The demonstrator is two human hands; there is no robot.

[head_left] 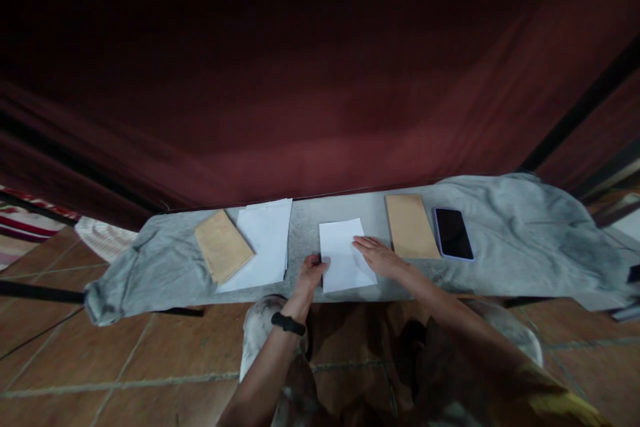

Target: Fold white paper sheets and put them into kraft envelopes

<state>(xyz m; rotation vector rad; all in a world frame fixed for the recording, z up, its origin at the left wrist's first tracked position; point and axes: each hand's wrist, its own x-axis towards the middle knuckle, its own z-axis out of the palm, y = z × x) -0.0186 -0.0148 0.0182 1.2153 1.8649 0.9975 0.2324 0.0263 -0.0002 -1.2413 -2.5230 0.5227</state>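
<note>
A white sheet of paper point(345, 267) lies flat on the grey cloth in front of me. It looks smaller than the sheets to the left, and I cannot tell whether it is folded. At its left edge, my left hand point(307, 277) has its fingers curled and its thumb over the paper, gripping that side. My right hand point(377, 255) lies flat on the paper's right part, fingers stretched out and pointing left. Left of the hands is a pile of larger white sheets point(267, 240), partly covered by a tan envelope-like piece point(223, 247).
A second tan flat piece point(411, 227) lies right of my right hand, beside a dark-screened phone point(453, 233). Grey cloth point(165, 253) covers the narrow table, bunched at both ends. A dark red curtain point(320, 113) hangs directly behind. Below is a tiled floor point(165, 353).
</note>
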